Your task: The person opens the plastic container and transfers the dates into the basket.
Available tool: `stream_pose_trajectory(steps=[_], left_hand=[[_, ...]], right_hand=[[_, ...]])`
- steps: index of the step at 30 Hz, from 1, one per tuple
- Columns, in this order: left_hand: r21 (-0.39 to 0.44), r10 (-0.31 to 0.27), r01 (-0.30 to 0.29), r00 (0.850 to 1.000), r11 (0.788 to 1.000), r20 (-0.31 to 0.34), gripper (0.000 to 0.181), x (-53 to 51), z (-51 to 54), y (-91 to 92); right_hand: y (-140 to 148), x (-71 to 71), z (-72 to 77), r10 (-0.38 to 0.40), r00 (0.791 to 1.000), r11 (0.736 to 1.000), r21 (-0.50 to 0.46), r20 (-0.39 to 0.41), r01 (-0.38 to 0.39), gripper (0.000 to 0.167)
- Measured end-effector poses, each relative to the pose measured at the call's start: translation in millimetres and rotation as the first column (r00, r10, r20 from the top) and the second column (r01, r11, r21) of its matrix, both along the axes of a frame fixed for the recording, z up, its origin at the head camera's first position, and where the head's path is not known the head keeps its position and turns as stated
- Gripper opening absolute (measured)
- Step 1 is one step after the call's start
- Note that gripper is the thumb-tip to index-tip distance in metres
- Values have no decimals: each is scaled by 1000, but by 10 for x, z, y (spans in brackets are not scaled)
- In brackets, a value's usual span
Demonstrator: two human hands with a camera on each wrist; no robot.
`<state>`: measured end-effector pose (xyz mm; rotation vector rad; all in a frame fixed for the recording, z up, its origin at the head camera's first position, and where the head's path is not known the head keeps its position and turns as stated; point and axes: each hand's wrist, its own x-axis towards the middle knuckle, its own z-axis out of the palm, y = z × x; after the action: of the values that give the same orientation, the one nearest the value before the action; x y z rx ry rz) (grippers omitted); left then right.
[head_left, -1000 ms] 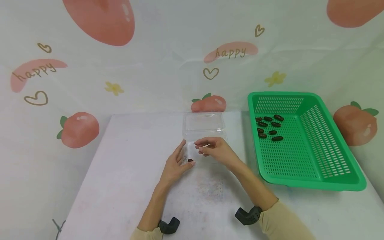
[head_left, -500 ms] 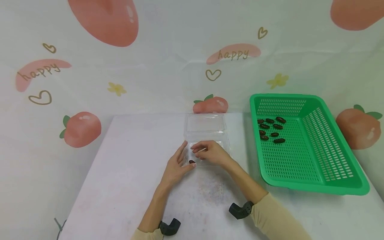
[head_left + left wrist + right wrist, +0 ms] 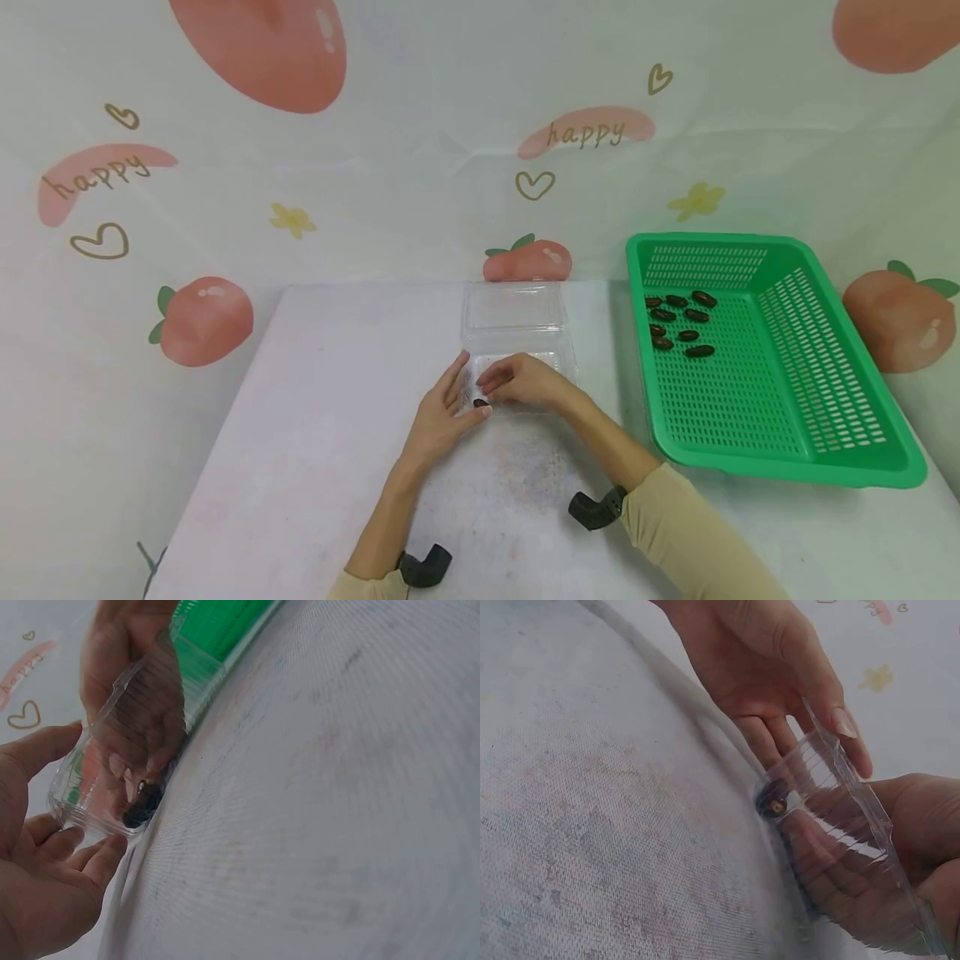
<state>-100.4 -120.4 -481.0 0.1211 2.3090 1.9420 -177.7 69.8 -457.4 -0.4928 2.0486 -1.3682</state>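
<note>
A clear plastic clamshell box [image 3: 521, 362] lies with its lid [image 3: 513, 308] laid back. My left hand [image 3: 437, 421] is spread along the box's left side, its forefinger stretched forward and thumb by the near corner. A dark brown date [image 3: 481, 403] lies at that corner, beside the thumb. Inside the box, my right hand [image 3: 528, 383] has its fingertips drawn together. In the left wrist view they close about a dark date [image 3: 142, 802] near the floor of the box. Fingers and plastic partly hide it; whether one or two dates are there is unclear.
To the right stands a green slotted basket [image 3: 757, 467], with several dates [image 3: 697, 316] along its left side. The white table [image 3: 330, 433] meets a fruit-printed backdrop [image 3: 390, 167] behind the box.
My right hand has shifted left and down, bringing its fingertips close to the box's near left corner. The left hand stays at the box. The head view has shifted slightly.
</note>
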Motion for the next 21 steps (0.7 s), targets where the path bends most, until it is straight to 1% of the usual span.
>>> stream_pose_trajectory(steps=[10, 17, 21], left_hand=[[21, -2, 2, 1000, 1000, 9, 87, -17, 6, 3], [11, -2, 2, 1000, 1000, 10, 87, 1, 26, 5], [11, -6, 6, 1000, 1000, 5, 88, 2, 23, 7]], right_hand=[[-41, -33, 3, 77, 996, 993, 92, -47, -73, 24], [-75, -35, 11, 165, 979, 978, 145, -116, -147, 19], [-76, -33, 0, 181, 974, 976, 151, -137, -160, 17]])
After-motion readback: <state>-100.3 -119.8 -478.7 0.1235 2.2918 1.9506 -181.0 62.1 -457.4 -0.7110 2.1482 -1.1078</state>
